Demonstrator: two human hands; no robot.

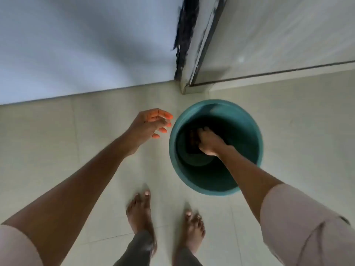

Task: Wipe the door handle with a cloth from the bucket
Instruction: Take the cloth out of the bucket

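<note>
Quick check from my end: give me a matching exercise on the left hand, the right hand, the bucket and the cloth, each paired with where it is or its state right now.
Things:
1. left hand
2. right hand
3. bucket
4. cloth

Places or states:
A. teal, standing on the tiled floor
B. dark, lying down inside the bucket
C. open, fingers spread, outside the rim
D. reaching inside the bucket, at the cloth

Pairs: 1-C, 2-D, 3-A, 4-B

- Teal bucket [257,131], dark inside
- Dark brownish cloth [193,140] in it
- Pale cream floor tiles [76,150]
- Light blue-grey wall [76,45]
- Beige sleeves [307,227]
- Grey trousers [138,250]
</note>
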